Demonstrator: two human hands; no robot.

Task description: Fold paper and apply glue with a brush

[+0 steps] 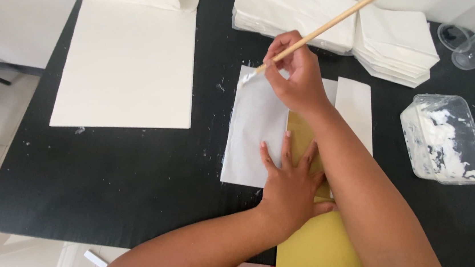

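- The white paper sheet (251, 129) lies on the black table (110, 179), overlapping a yellow sheet (300, 133).
- The right hand (295, 77) pinches a wooden brush (325, 26), its tip on the sheet's top edge.
- The left hand (290, 183) presses flat, fingers spread, on both sheets.
- A tub of white paste (444, 138) sits right.

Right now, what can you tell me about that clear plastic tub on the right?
The clear plastic tub is a shallow rectangle with rounded corners. It sits open and upright on the black table, right of the right hand's forearm. White paste is smeared over its floor and walls. Neither hand touches it, and it stands apart from the paper stacks behind.
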